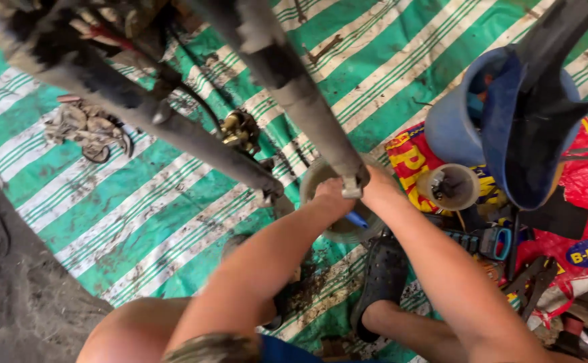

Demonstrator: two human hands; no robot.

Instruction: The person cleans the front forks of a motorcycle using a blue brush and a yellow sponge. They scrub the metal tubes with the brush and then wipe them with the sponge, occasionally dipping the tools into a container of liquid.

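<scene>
A green-and-white striped woven plastic mat (139, 208) covers the ground under both hands, soiled with dark grease. Left of the hands, bare dark earth (12, 269) borders it. A greasy grey metal part (86, 128) lies well to the upper left. Right of the hands lies a red printed plastic sack (576, 202). Below the hands, a black perforated rubber clog (381, 275) rests on the mat.

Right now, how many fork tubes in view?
2. One tube slants from upper left to centre; the other runs from top centre down to both hands. More may be hidden.
</scene>
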